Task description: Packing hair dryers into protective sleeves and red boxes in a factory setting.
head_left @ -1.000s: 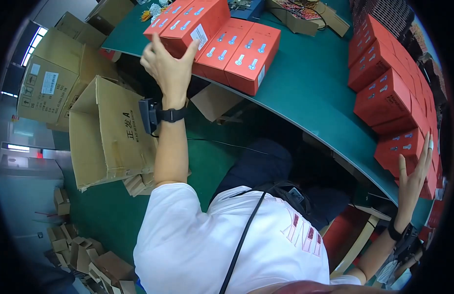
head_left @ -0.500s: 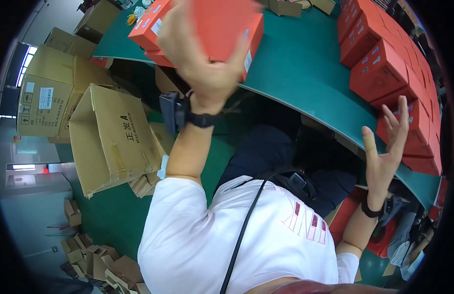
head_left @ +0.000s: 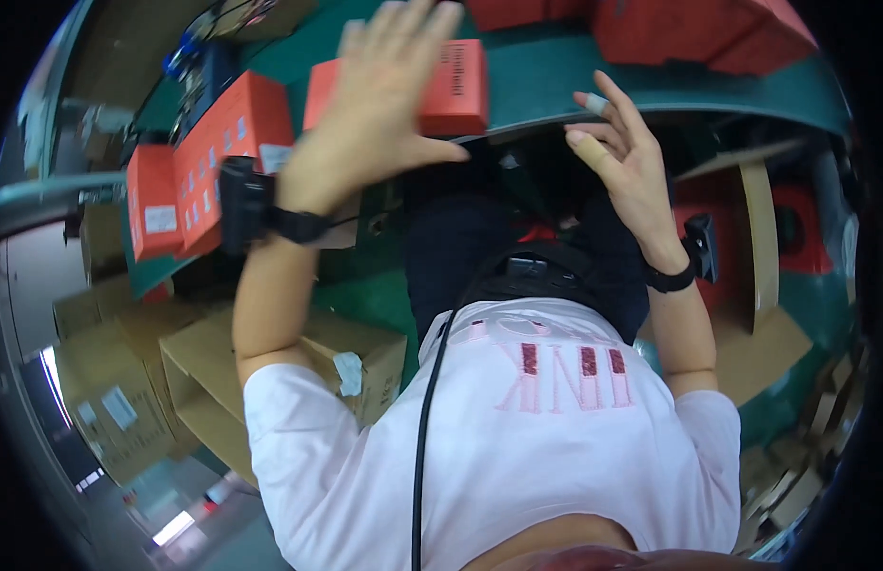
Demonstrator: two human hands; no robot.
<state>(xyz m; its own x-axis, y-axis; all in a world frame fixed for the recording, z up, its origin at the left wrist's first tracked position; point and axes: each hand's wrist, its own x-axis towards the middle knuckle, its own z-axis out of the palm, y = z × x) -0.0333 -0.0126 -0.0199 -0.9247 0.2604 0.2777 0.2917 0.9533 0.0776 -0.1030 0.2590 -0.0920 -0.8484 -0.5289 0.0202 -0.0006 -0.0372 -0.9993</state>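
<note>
My left hand [head_left: 370,119], slightly smeared by motion, is spread over a red box [head_left: 460,88] lying at the near edge of the green table [head_left: 541,86]. Its fingers are stretched out and grip nothing; whether the palm touches the box is hidden. To the right, my right hand [head_left: 636,167] hangs just in front of the table edge, palm inward, with its fingers apart and nothing in them. One of its fingertips has a pale wrap. Both wrists wear black straps with small dark devices.
More red boxes [head_left: 237,128] stand stacked at the table's left end. Others [head_left: 703,33] sit at the back right. Opened cardboard cartons [head_left: 203,371] are on the floor at left, with another carton [head_left: 760,238] at right. A black cable [head_left: 427,428] runs down my shirt.
The view has swung toward the right. My left hand, earlier at a blurred red box above others, is now open over a box at the table edge. My right hand stays open and empty.
</note>
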